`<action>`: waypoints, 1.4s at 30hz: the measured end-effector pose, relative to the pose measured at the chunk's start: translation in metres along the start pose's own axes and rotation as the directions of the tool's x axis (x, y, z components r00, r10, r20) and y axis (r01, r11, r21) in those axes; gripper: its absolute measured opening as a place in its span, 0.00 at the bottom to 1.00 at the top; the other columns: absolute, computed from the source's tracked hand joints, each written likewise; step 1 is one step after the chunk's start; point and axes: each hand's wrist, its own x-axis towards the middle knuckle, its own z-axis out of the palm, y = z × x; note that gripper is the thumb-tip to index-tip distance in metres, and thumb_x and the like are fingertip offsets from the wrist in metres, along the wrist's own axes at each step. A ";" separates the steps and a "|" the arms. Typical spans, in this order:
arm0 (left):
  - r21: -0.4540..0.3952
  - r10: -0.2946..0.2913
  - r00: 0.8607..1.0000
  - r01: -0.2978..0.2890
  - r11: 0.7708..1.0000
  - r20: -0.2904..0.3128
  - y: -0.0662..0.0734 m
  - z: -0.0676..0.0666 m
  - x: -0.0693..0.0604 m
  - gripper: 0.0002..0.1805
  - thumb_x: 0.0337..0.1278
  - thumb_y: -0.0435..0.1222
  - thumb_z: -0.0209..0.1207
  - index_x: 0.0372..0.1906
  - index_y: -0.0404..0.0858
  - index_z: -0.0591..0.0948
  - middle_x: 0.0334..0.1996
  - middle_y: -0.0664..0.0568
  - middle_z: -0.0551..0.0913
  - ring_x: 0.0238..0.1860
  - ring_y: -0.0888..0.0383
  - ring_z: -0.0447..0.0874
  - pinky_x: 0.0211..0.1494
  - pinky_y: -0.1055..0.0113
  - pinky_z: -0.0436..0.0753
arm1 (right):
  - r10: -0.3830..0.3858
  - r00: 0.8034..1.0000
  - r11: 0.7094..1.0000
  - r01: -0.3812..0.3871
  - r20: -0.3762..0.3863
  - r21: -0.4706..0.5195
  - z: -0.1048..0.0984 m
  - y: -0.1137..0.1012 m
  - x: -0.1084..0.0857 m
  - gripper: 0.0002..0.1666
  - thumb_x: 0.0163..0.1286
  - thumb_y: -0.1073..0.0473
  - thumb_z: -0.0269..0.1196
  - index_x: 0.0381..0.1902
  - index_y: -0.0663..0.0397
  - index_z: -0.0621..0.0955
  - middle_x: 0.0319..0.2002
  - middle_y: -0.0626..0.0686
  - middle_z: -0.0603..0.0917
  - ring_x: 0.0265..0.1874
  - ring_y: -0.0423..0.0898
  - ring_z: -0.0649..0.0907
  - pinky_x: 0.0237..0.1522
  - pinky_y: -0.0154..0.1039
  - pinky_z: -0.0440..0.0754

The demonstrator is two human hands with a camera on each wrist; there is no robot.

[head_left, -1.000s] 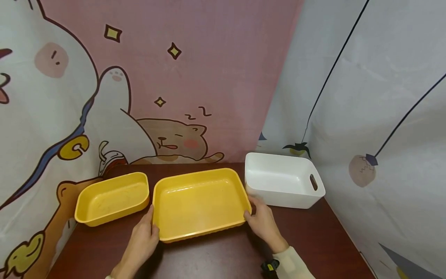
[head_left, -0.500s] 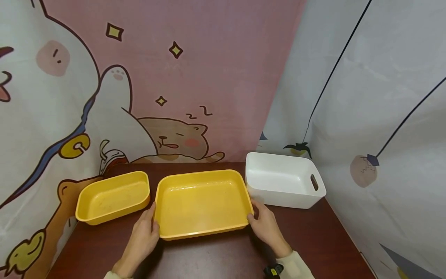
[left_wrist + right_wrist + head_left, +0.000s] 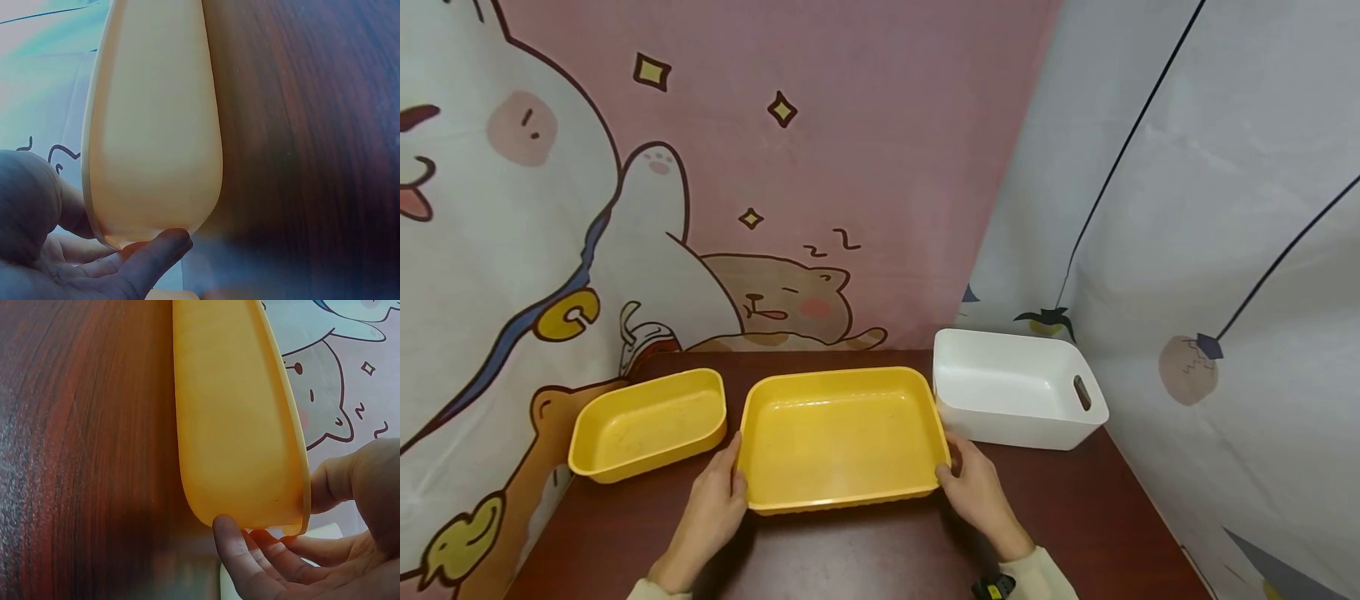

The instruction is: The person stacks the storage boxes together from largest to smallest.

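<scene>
A large yellow tray lies between the two hands in the head view. At its left end the left hand grips the side, thumb at the rim. My right hand holds the opposite end near the front corner. In the left wrist view, the fingers of the left hand curl against the end wall of the tray. The right wrist view shows the right hand with fingertips against the end wall and thumb by the rim of the tray.
A smaller yellow tray stands on the dark wooden table at the left. At the right is a white bin with a handle slot. Behind the table hangs a printed cloth.
Both hands and the large tray have shifted slightly right in the head view, and the tray sits a little straighter. The whole scene has also drifted slightly right.
</scene>
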 end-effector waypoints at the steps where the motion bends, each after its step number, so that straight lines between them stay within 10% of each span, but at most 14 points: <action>1: 0.001 0.000 1.000 0.000 1.000 0.000 0.000 0.000 0.000 0.35 0.84 0.24 0.54 0.89 0.22 0.65 0.80 0.25 0.78 0.77 0.32 0.84 0.78 0.33 0.84 | 0.000 1.000 1.000 0.000 0.001 0.004 0.000 0.000 -0.001 0.34 0.78 0.67 0.69 0.80 0.64 0.81 0.57 0.59 0.91 0.38 0.44 0.82 0.40 0.35 0.78; 24: 0.001 0.027 1.000 -0.027 1.000 -0.014 0.002 0.007 0.006 0.34 0.84 0.24 0.56 0.89 0.24 0.68 0.83 0.26 0.76 0.82 0.30 0.81 0.82 0.32 0.80 | 0.017 1.000 1.000 -0.017 -0.023 0.002 -0.007 0.007 -0.006 0.34 0.76 0.66 0.70 0.79 0.60 0.82 0.48 0.55 0.89 0.37 0.44 0.81 0.38 0.34 0.76; 42: -0.012 0.006 1.000 -0.006 1.000 0.011 0.002 0.007 0.008 0.34 0.87 0.26 0.55 0.90 0.26 0.67 0.85 0.28 0.74 0.83 0.31 0.79 0.83 0.32 0.79 | 0.020 1.000 0.999 -0.020 -0.022 -0.037 -0.008 0.006 -0.008 0.34 0.76 0.65 0.71 0.79 0.62 0.82 0.64 0.61 0.90 0.45 0.48 0.85 0.47 0.40 0.81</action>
